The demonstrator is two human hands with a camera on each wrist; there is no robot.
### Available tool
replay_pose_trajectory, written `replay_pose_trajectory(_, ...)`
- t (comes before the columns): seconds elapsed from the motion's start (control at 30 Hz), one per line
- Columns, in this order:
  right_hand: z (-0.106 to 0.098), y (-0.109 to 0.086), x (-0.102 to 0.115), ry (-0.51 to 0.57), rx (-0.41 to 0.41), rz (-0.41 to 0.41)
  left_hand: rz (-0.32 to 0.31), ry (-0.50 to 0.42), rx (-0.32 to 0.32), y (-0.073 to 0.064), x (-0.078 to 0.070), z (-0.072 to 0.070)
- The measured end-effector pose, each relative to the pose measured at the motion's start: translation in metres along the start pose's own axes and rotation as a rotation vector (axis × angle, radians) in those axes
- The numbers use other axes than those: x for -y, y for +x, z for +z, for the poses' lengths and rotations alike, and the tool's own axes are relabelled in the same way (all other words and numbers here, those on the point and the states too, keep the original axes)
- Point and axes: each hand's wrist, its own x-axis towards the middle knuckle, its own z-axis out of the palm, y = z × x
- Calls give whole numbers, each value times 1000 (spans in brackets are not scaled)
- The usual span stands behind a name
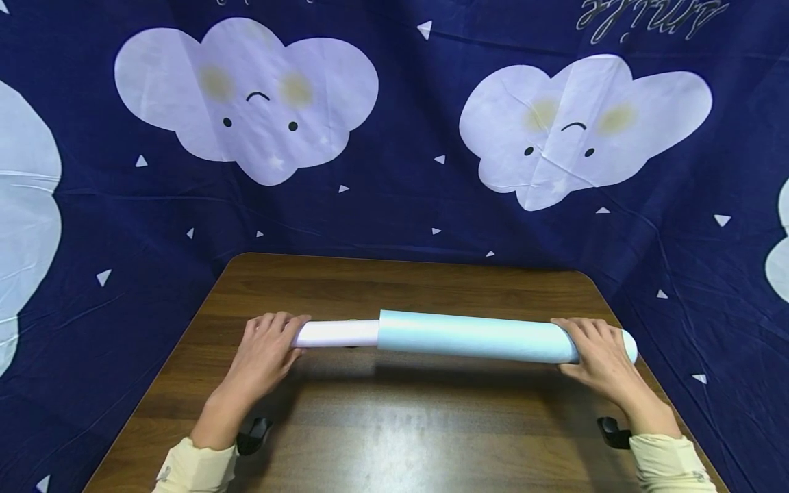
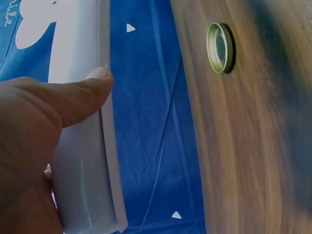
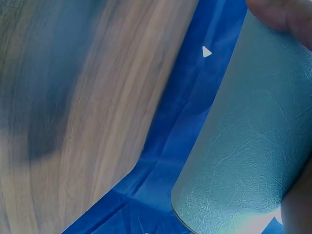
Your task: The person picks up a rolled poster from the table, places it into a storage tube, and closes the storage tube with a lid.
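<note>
My left hand (image 1: 263, 350) grips the left end of a white rolled sheet (image 1: 342, 333). Its loose long edge shows beside my thumb in the left wrist view. The sheet's other part is hidden inside a light blue tube (image 1: 468, 337) with a creased, leathery surface. Near the tube's right end, my right hand (image 1: 600, 352) holds it from above, fingers on the far side and thumb on the near side. A white rounded end (image 1: 629, 346) shows beyond that hand. Roll and tube are held level above the table, their shadow below. A round gold metal lid (image 2: 222, 48) lies on the table, mostly hidden behind the roll in the head view.
The brown wooden table (image 1: 394, 418) has rounded far corners. A dark blue cloth (image 1: 407, 219) with white clouds and triangles hangs behind it and at both sides. Black wrist devices (image 1: 254, 436) sit under both forearms.
</note>
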Motion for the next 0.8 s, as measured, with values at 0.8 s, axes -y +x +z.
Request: replay_pose_trajectory(0.8, 7, 6, 9, 11, 1, -36, 27, 21, 13, 13, -20, 7)
